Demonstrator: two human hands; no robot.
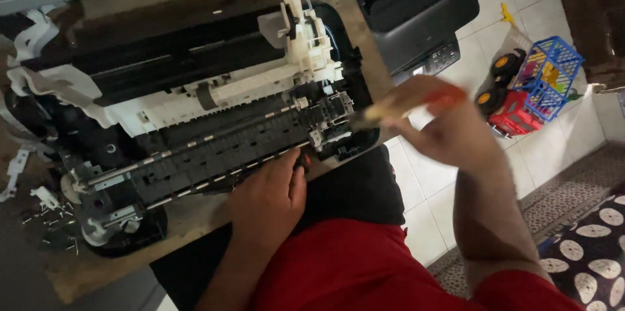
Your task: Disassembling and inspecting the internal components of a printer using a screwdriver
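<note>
We're working over an opened printer chassis (195,122) lying across a wooden surface (189,220), covers off, black frame and white plastic mechanism exposed. Our left hand (270,197) is resting at the near edge of the chassis, fingers curled down against the front metal rod (215,177), with a small red-and-black piece (303,161) showing at the fingertips; we can't tell whether the hand is actually gripping it or just touching. Our right hand (443,122) is hovering off the right end of the printer, out over the floor, closed around a screwdriver (407,106) with a red-and-pale handle; it's motion-blurred, so grip detail is soft. The screwdriver is pointing left toward the black carriage block (332,119) at the right end of the chassis, tip just beside it; contact not clear. So the printer is sitting left of the right hand and directly ahead of the left one. Loose screws (55,223) are scattered on the surface near the chassis's left end, beside a white plastic bracket (14,171). A second black printer (416,8) is sitting on the tiled floor (430,187) beyond the surface's edge, with a toy truck (511,106) and a blue basket (550,73) further right. Our red shirt (351,265) is filling the bottom of the view.
</note>
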